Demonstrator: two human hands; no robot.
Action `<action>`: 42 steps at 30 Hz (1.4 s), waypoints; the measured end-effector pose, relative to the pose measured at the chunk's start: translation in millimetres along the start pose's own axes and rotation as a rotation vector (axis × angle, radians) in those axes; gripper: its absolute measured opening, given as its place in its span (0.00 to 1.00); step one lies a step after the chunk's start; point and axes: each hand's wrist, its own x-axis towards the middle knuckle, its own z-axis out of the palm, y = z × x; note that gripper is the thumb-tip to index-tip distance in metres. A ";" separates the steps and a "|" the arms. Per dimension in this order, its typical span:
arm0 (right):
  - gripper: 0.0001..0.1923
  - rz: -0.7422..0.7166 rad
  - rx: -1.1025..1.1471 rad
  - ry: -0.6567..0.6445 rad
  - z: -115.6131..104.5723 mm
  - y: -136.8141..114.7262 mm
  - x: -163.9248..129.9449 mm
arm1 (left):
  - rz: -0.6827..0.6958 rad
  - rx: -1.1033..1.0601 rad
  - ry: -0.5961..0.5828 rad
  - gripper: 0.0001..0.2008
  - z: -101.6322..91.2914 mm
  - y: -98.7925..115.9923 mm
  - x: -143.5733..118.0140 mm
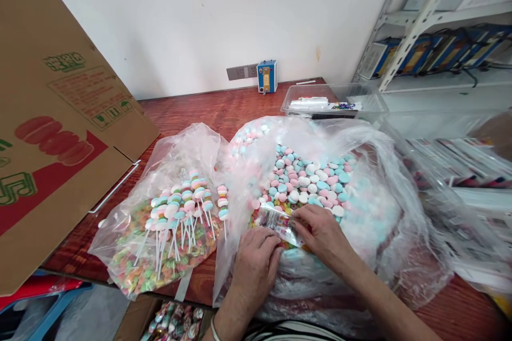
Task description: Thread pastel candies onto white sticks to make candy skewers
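Note:
My left hand (254, 261) and my right hand (324, 234) both pinch a small clear wrapper (280, 222) with a candy skewer inside. They hold it over the front of a large clear plastic bag (380, 192) that is open and full of round pink, blue and white candies (310, 178). To the left, a smaller open bag (132, 256) holds tiny mixed candies, and several finished candy skewers on white sticks (186, 208) lie on top of it.
A big printed cardboard box flap (52, 133) leans at the left. A clear plastic tub (336, 104) stands at the back of the brown table (208, 112). Packaging in clear plastic (464, 170) lies at right. A metal shelf (436, 37) stands behind. A box of wrapped skewers (176, 322) sits below.

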 end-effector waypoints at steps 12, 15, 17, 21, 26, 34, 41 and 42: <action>0.06 0.116 0.328 0.146 -26.2 -14.9 3.9 | -0.297 -0.630 -0.046 0.05 -6.4 25.2 9.5; 0.07 0.115 0.527 0.111 -36.3 -18.3 2.7 | -0.578 -1.195 -0.181 0.18 3.7 35.6 17.0; 0.08 0.094 0.638 0.017 -41.1 -20.5 -0.4 | -0.676 -1.500 -0.125 0.28 8.6 40.1 24.2; 0.05 0.099 0.674 -0.022 -39.9 -21.8 -9.7 | -0.792 -1.649 0.216 0.18 8.5 38.7 40.4; 0.16 0.244 0.987 0.006 -19.1 -22.6 -18.9 | -0.889 -1.677 0.410 0.15 6.0 31.8 49.4; 0.15 0.296 1.015 0.021 -6.9 -22.5 -21.9 | -0.894 -1.576 0.337 0.17 9.9 34.7 45.7; 0.19 0.308 0.880 0.119 -2.5 -19.5 -23.7 | -0.908 -1.524 0.411 0.20 10.1 33.2 51.7; 0.21 0.313 0.862 0.128 -2.1 -19.5 -23.9 | -0.901 -1.515 0.419 0.19 10.0 33.2 51.9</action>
